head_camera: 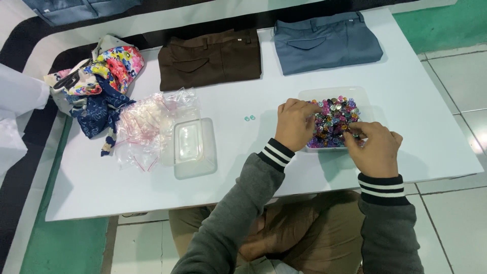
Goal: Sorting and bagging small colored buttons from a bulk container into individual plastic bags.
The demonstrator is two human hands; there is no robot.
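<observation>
A clear plastic tray [309,94] full of small multicoloured buttons [335,121] sits on the white table [228,167] at the right. My left hand [296,123] rests on the tray's left side, fingers curled down into the buttons. At the tray's front right edge my right hand [373,147] has its fingertips pinched among the buttons; what it holds is too small to make out. Two small teal buttons [249,117] lie apart on the table, left of the tray.
An empty clear container [194,147] and a heap of small clear zip bags [144,127] lie left of centre. Folded brown trousers [210,57] and grey-blue trousers [326,41] lie at the back. Floral cloth scraps [101,81] are piled at the far left.
</observation>
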